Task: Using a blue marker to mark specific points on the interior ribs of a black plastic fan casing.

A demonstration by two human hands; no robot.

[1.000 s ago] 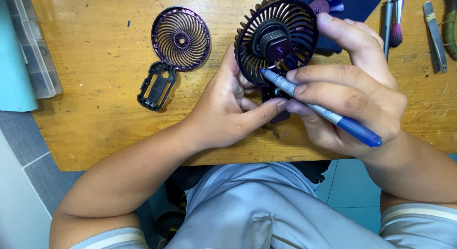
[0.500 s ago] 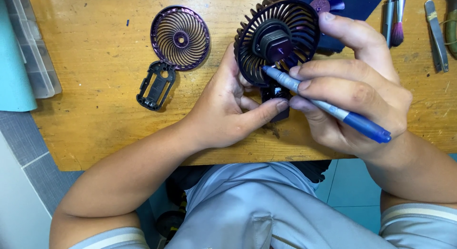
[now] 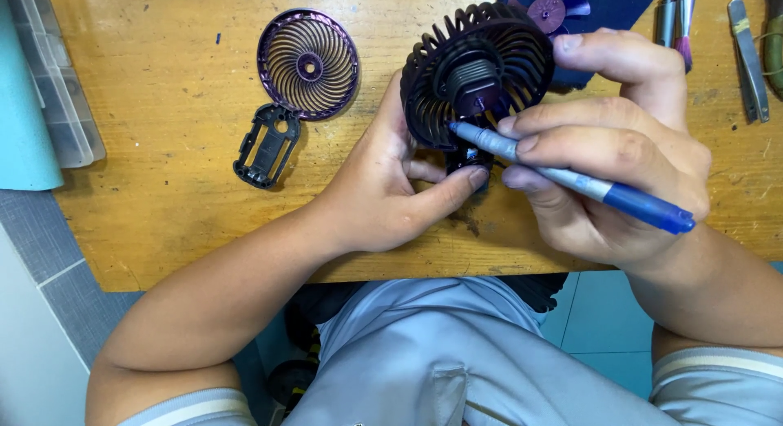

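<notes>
A dark purple handheld fan body (image 3: 477, 71), its round rear cage facing up, is held over the wooden table (image 3: 163, 189). My left hand (image 3: 391, 181) grips the fan's handle from the left and below. My right hand (image 3: 608, 161) holds a blue-handled screwdriver (image 3: 571, 180), its tip touching the fan beside the motor hub, while the fingers also steady the cage rim. The detached front grille (image 3: 308, 64) lies flat to the left, and a black handle cover (image 3: 267, 145) lies just below it.
A purple fan blade (image 3: 555, 8) rests on a dark blue cloth (image 3: 620, 2) at the top. Screwdrivers (image 3: 681, 18) and metal tweezers (image 3: 748, 55) lie at the top right. A clear plastic box (image 3: 61, 108) and a teal sheet (image 3: 23, 100) sit at the left edge.
The screwdriver has shifted slightly in my right hand, its handle end dropping a little to the right. The fan and my left hand stay almost still.
</notes>
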